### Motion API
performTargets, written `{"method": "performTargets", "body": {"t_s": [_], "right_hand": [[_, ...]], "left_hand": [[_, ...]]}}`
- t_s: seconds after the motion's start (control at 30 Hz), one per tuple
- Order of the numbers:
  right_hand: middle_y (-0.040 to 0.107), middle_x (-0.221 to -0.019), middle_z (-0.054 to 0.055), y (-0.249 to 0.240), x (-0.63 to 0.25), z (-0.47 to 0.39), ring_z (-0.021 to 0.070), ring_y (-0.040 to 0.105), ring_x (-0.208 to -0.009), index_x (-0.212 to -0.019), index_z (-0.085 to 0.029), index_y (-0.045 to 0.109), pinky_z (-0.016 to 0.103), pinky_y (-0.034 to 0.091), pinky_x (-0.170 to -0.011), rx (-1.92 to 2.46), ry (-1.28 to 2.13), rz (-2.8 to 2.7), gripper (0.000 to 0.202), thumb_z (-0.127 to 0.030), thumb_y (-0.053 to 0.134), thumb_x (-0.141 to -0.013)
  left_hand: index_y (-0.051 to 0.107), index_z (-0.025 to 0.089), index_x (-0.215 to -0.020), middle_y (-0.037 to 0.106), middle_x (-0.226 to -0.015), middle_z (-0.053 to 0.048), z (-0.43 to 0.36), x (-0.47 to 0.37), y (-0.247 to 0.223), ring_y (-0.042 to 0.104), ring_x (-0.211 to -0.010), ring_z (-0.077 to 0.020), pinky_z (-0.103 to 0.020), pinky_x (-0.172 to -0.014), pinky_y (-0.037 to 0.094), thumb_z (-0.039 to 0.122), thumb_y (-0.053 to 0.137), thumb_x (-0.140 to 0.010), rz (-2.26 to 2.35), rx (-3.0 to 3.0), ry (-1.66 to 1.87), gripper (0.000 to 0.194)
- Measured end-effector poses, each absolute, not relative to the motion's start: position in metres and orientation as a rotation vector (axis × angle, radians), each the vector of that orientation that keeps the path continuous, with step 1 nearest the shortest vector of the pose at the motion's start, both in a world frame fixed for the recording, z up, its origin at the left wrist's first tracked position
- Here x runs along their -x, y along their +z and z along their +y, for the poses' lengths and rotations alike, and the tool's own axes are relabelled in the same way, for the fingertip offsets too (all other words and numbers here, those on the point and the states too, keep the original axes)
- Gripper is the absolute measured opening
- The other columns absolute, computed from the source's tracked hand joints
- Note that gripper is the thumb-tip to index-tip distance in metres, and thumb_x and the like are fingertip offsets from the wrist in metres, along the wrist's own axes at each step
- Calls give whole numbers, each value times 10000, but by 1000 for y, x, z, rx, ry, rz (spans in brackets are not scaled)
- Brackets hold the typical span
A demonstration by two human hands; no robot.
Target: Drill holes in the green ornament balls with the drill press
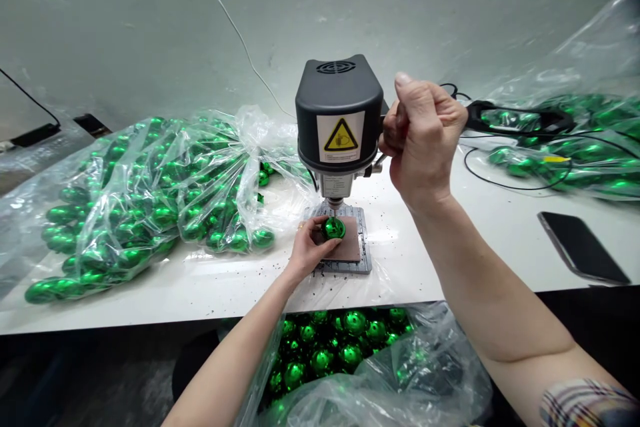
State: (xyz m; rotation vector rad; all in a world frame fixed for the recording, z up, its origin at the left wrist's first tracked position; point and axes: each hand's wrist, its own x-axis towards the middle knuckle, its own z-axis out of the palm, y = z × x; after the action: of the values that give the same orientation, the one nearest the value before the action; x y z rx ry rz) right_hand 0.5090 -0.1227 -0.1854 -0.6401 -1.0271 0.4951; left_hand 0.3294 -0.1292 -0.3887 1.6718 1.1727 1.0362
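Observation:
A shiny green ball [333, 229] rests on a brown pad [350, 247] over the grey base plate [365, 240] of a small drill press [337, 113]. My left hand [311, 243] grips the ball from the left, thumb and fingers around it. Directly above, the press's bit [335, 212] meets the top of the ball. My right hand [423, 133] is raised beside the machine's dark head, closed around a handle that is mostly hidden by the fingers.
Clear bags of green balls [135, 200] lie at the left, with another bag [590, 147] at the far right. A phone [583, 247] lies on the white table [225, 293]. Below the front edge is an open bag of green balls [323, 360]. Dark specks surround the base.

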Motion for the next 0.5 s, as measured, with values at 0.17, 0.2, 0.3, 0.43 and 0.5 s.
{"method": "performTargets", "body": {"t_s": [0.17, 0.2, 0.3, 0.43, 0.5], "right_hand": [[317, -458, -71, -185, -507, -125, 48, 240, -370, -532, -225, 348, 255, 180, -323, 600, 497, -998, 524, -439, 687, -870], [323, -453, -71, -185, -506, -126, 47, 239, -365, -525, -223, 354, 254, 174, -319, 585, 502, -982, 514, -400, 692, -869], [347, -448, -68, -188, -502, -133, 47, 255, -360, -503, -214, 371, 252, 177, -321, 547, 497, -959, 481, -280, 674, -871], [334, -434, -61, -204, -499, -147, 54, 286, -366, -468, -202, 379, 264, 191, -347, 524, 376, -1004, 496, -236, 649, -883], [335, -427, -55, -214, -499, -153, 57, 308, -371, -455, -197, 377, 273, 200, -370, 524, 304, -1037, 517, -256, 642, -895]], "left_hand": [[682, 224, -1195, 688, -1030, -72, -133, -336, -395, 629, -993, -253, -400, -887, 510, 293, 846, -706, 1241, -1877, 1097, 520], [679, 222, -1201, 686, -1027, -73, -133, -336, -395, 629, -994, -254, -398, -885, 510, 294, 845, -709, 1246, -1876, 1096, 524], [674, 208, -1215, 674, -1051, -91, -134, -337, -395, 630, -1016, -261, -403, -903, 510, 298, 846, -712, 1255, -1836, 1088, 540], [677, 203, -1211, 665, -1088, -103, -135, -338, -396, 627, -1048, -268, -414, -936, 505, 304, 853, -702, 1258, -1795, 1103, 548], [679, 206, -1204, 670, -1081, -98, -134, -338, -398, 625, -1063, -272, -414, -947, 501, 300, 859, -693, 1254, -1787, 1114, 550]]}}
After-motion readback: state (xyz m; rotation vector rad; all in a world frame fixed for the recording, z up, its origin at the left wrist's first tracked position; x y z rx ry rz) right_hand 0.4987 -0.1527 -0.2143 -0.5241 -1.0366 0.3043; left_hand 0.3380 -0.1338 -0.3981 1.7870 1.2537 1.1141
